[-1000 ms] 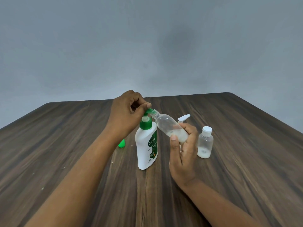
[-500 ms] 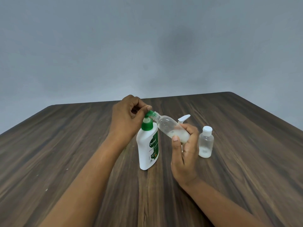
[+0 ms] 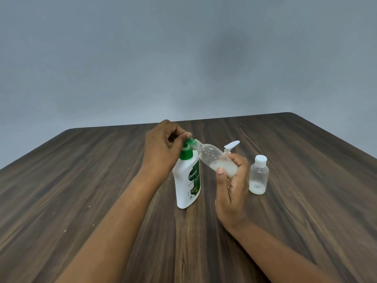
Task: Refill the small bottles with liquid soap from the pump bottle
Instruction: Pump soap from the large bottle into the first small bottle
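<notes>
The left hand (image 3: 163, 148) is curling around the green head of the pump bottle (image 3: 187, 180) standing on the table (image 3: 81, 180), while the right hand (image 3: 232, 193) is gripping a small clear bottle (image 3: 214, 158), tilting its neck against the nozzle.

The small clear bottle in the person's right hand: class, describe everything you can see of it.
The small clear bottle looks like transparent plastic. It is uncapped and tilted, with its neck up and leftward against the green nozzle of the pump bottle. Whitish soap pools in its lower end, with bubbles on the wall above. The right hand grips that lower end, clear of the table.
</notes>
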